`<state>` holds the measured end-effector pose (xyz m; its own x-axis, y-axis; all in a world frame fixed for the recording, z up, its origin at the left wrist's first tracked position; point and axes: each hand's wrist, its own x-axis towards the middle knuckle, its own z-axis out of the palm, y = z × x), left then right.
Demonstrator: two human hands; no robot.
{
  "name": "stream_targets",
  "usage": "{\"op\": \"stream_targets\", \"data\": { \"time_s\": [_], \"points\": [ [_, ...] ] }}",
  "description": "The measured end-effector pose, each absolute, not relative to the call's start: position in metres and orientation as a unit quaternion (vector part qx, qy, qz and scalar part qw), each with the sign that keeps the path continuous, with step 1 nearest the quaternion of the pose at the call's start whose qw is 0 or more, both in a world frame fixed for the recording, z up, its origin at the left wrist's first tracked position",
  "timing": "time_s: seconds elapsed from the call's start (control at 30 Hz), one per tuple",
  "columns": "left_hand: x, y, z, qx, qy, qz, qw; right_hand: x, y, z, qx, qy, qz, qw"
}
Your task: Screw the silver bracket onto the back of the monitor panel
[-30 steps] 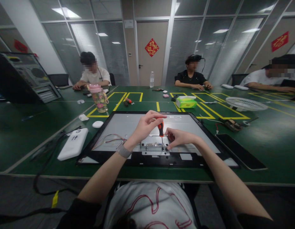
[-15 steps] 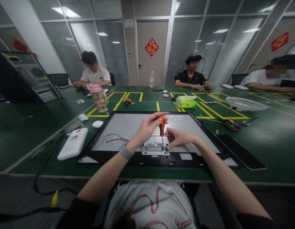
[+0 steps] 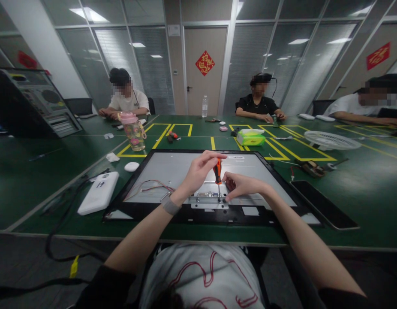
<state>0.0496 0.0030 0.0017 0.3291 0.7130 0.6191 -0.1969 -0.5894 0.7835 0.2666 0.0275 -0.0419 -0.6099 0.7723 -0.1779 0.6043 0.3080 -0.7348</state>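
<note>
My left hand (image 3: 201,171) is closed on the upper part of an orange-and-black screwdriver (image 3: 217,174), its forefinger stretched over the handle's top. The screwdriver stands nearly upright, its shaft running down to a screw on a small metal bracket (image 3: 201,200). My right hand (image 3: 242,185) is bent at the bracket's right end, thumb low against it and the other fingers curled close to the shaft; their grip is partly hidden. Under both hands lies a large flat display panel (image 3: 266,178) with a grey metal back and black frame. Thin wires (image 3: 150,185) lie on its left part.
A white power bank (image 3: 98,193) and a pink-lidded bottle (image 3: 132,133) stand left of the panel. To the right lies a black phone (image 3: 323,204). Beyond are a green tissue pack (image 3: 251,137) and a white fan grille (image 3: 332,140). Several people sit across the table.
The screwdriver handle leans slightly differently, with my left fingers a little shifted on it. My right hand stays at the bracket.
</note>
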Motion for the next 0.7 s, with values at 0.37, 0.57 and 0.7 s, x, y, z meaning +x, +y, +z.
{"op": "stream_targets", "data": {
  "time_s": [0.37,0.57,0.7],
  "points": [
    [0.0495,0.0027,0.003,0.702,0.154,0.513,0.47,0.2681,0.0289,-0.045,-0.421,-0.806,0.401,0.11],
    [0.0501,-0.0004,0.0036,0.702,0.165,0.519,0.459,0.2678,0.0293,-0.0452,-0.415,-0.803,0.411,0.113],
    [0.0503,0.0007,0.0023,0.707,0.198,0.544,0.407,0.2673,0.0289,-0.0443,-0.416,-0.806,0.406,0.112]
  ]
}}
